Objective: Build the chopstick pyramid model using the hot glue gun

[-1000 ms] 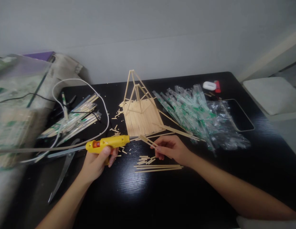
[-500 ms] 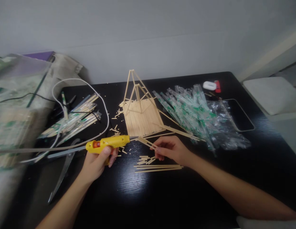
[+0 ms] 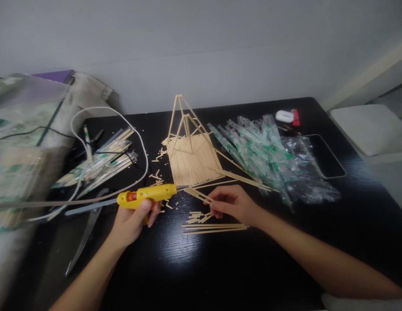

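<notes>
My left hand [image 3: 136,218] is wrapped round a yellow hot glue gun [image 3: 149,194], with a pale glue stick [image 3: 90,206] poking out of its back. Its nozzle points right, close to the ends of the thin wooden sticks [image 3: 198,194] pinched in my right hand [image 3: 228,202]; whether nozzle and sticks touch I cannot tell. Behind them lies a flat mat of wooden sticks [image 3: 194,166] bearing an upright frame of sticks [image 3: 178,112]. Below my right hand are short cut pieces [image 3: 197,216] and several longer sticks [image 3: 217,226].
Clear wrappers with green print [image 3: 259,151] lie at the right, beside a dark phone [image 3: 324,155] and a white case [image 3: 284,116]. At the left are wrapped chopsticks [image 3: 103,166], a white cable [image 3: 142,142] and a metal blade [image 3: 84,242]. Stick scraps [image 3: 157,177] dot the black table [image 3: 253,268].
The sticks in my right hand have shifted very slightly to the left and down at their tips, by the nozzle. Both hands keep nearly the same places.
</notes>
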### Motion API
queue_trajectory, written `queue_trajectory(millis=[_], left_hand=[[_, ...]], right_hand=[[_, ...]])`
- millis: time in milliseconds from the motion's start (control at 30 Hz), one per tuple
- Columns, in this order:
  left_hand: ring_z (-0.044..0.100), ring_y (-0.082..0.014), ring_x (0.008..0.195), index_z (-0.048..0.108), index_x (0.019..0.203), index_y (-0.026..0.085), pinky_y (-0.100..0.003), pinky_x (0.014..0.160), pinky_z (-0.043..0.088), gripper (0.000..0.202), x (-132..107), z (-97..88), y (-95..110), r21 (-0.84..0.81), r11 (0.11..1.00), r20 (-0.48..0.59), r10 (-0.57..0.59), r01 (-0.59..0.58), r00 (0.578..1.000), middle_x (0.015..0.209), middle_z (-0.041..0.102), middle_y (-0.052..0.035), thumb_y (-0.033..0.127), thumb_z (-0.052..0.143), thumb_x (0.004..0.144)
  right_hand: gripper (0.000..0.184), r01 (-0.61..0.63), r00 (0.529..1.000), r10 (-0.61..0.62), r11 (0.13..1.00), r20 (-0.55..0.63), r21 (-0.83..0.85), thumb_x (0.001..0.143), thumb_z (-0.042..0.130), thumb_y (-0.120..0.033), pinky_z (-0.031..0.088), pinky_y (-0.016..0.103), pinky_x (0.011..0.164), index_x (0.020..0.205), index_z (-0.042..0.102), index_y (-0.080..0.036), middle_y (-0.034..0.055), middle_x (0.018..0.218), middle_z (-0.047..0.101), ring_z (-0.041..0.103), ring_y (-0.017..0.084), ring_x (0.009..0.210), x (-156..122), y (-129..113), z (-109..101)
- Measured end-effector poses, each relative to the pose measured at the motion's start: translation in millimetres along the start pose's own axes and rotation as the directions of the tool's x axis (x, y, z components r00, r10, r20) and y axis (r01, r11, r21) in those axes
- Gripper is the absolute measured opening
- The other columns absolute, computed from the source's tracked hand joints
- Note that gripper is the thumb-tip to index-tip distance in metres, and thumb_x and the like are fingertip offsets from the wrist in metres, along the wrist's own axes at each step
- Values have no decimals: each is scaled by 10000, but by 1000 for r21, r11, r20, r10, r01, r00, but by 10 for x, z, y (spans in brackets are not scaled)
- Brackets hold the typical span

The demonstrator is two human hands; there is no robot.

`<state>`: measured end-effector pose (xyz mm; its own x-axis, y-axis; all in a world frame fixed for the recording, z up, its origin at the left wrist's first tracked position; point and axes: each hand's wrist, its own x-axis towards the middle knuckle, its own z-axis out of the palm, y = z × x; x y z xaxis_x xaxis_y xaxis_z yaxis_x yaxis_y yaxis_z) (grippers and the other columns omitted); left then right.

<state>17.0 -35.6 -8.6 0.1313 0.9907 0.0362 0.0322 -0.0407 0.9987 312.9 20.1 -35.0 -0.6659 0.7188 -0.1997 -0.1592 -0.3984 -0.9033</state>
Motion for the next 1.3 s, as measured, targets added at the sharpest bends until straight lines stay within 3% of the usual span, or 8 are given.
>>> queue_trajectory(millis=[167, 400, 1033, 1300], left_hand=[[518, -112, 462, 608, 671, 165, -232, 424, 434, 552, -15, -16, -22, 4, 1000, -5, 7, -7, 1000, 560, 558, -17, 568, 565, 1046], [530, -91, 435, 744, 849, 148, -220, 403, 441, 462, -27, -21, -40, -31, 999, -58, 19, -21, 998, 680, 654, -32, 563, 632, 1015], [552, -92, 429, 771, 841, 141, -204, 388, 473, 414, 9, 9, 30, -30, 998, -56, 45, -47, 997, 707, 722, -58, 515, 685, 996], [598, -129, 544, 779, 1013, 166, -251, 467, 507, 402, -48, -9, -55, 53, 987, -81, 159, -155, 984, 822, 741, -76, 539, 630, 1022]], right_hand=[[229, 7, 1000, -7, 1000, -5, 13, 913, 827, -361, 542, 205, 572, 965, 792, -141, 20, 709, 742, 646, 97, 584, 4, -6, -9], [233, 14, 1000, -14, 999, -13, 31, 901, 836, -356, 532, 201, 558, 968, 796, -136, 21, 697, 741, 645, 95, 572, 9, -8, -12], [248, 13, 999, -11, 999, -42, 53, 892, 843, -378, 531, 201, 545, 946, 808, -139, 24, 686, 741, 643, 97, 558, 21, -30, -6], [250, 16, 999, -15, 999, -32, 37, 893, 841, -375, 541, 205, 550, 954, 797, -137, 22, 693, 742, 646, 97, 563, 23, -9, -11]])
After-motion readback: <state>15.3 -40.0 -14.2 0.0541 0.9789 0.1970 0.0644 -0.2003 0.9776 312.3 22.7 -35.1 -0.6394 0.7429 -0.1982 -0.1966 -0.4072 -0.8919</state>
